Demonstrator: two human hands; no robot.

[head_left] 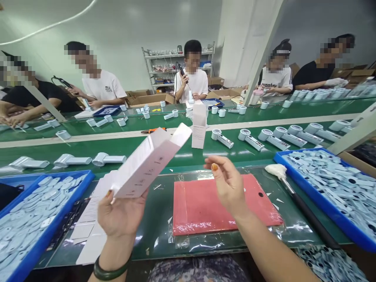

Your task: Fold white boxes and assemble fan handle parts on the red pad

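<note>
My left hand [122, 213] is raised above the work mat, fingers closed round the lower end of a white folded carton [148, 160] that tilts up to the right with its end flap open. My right hand [227, 182] hovers to the right of the carton, over a pink mat [205, 205]. It holds nothing, its fingers loosely curled and apart. A stack of flat white cartons [88, 231] lies under my left wrist.
Blue trays of pale blue parts sit at the left [32, 219] and right [331, 184]. A black-handled brush [293, 192] lies by the right tray. An upright white box [199, 125] and several pale devices stand on the green conveyor [182, 150]. Several people work across it.
</note>
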